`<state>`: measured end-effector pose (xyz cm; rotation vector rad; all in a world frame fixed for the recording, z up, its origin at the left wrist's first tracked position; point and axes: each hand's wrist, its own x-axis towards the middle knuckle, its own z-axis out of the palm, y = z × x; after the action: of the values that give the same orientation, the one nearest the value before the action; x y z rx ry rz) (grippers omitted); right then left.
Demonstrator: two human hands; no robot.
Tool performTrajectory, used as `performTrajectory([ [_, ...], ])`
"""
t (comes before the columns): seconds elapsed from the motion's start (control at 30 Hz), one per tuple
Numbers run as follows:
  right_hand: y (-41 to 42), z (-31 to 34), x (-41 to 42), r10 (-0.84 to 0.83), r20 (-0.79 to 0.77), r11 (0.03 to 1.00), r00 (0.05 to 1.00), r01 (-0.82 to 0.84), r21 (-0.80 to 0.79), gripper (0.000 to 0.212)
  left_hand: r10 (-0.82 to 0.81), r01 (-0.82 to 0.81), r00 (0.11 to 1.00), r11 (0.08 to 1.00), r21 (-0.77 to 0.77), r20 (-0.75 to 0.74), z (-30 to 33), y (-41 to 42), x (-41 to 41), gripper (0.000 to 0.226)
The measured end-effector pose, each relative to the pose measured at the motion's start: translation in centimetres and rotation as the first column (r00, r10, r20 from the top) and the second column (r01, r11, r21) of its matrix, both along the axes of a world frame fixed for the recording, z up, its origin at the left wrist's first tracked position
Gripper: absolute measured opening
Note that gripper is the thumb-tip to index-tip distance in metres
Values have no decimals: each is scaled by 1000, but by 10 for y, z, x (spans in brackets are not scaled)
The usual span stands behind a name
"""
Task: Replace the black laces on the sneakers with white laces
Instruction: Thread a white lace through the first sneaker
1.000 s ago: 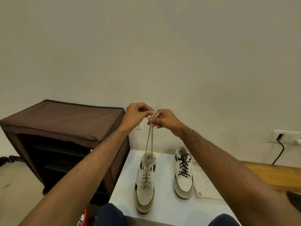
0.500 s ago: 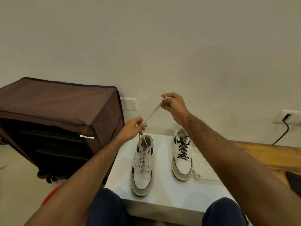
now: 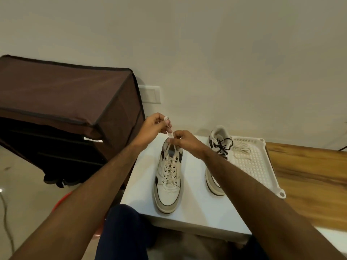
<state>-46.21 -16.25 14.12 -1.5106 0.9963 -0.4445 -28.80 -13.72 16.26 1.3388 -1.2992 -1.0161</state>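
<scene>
Fingers of both hands pinching the white lace (image 3: 170,128) just above the collar of the near sneaker (image 3: 167,180), w/ my left hand (image 3: 154,127) holding a loop of it & my right hand (image 3: 183,140) pinching the lower part. That sneaker sits on the white counter (image 3: 195,209), laced in white. Second sneaker (image 3: 216,160) w/ black laces (image 3: 223,146) stands to the right, touching a white tray (image 3: 262,171) holding a spare white lace (image 3: 242,150).

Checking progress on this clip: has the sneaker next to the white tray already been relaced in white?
No: the right sneaker beside the white tray has black laces, while a loose white lace lies in the tray.
</scene>
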Motion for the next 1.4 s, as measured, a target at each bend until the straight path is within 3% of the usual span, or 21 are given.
performTrajectory([
  [0.13,-15,-11,-4,-32,-140,997,990,22,-73,19,151,-152,988,986,72,21,-28,-12,6,10],
  [0.23,-26,-25,-5,-142,-294,966,945,67,-250,14,149,-187,954,974,128,260,-59,-10,15,14],
  [0.3,-31,-31,-2,-169,-361,953,917,59,-298,12,72,-156,885,977,148,461,-81,-4,16,12],
  [0.47,-42,-33,8,-164,-456,962,875,39,-270,8,-61,-7,657,996,87,752,-97,-4,2,18],
  [0.57,-48,-31,19,-113,-558,954,822,-66,-291,13,-209,83,490,978,193,846,-90,-13,1,25],
  [0.63,-45,-29,28,-74,-659,940,748,-169,-298,14,-285,101,436,958,269,854,-84,-17,3,27],
  [0.7,-42,-28,33,-75,-745,910,663,-260,-324,9,-282,95,459,958,269,843,-81,-17,6,24],
  [0.8,-37,-29,40,-86,-785,873,613,-334,-356,20,-140,40,630,988,149,764,-84,-10,8,24],
  [0.87,-40,-31,41,-75,-771,881,632,-321,-348,21,-127,60,719,991,121,684,-86,-3,6,23],
  [0.93,-46,-26,36,-12,-749,906,662,-311,-289,21,-140,88,743,990,113,654,-90,1,5,22],
  [1.0,-51,-24,25,58,-648,946,760,-249,-207,16,-99,53,786,994,94,610,-95,5,5,23],
  [1.1,-51,-23,5,73,-483,959,873,-195,-206,28,-21,-36,855,994,101,519,-100,16,3,26],
  [1.2,-44,-24,-3,133,-446,941,885,-254,-222,36,36,-89,904,990,105,426,-103,26,-5,31],
  [1.33,-33,-27,2,165,-616,794,770,-475,-381,36,22,-85,914,987,138,406,-109,42,-10,44],
  [1.4,-29,-29,1,130,-565,804,815,-420,-421,37,-4,-65,924,984,168,383,-110,52,-12,56],
])
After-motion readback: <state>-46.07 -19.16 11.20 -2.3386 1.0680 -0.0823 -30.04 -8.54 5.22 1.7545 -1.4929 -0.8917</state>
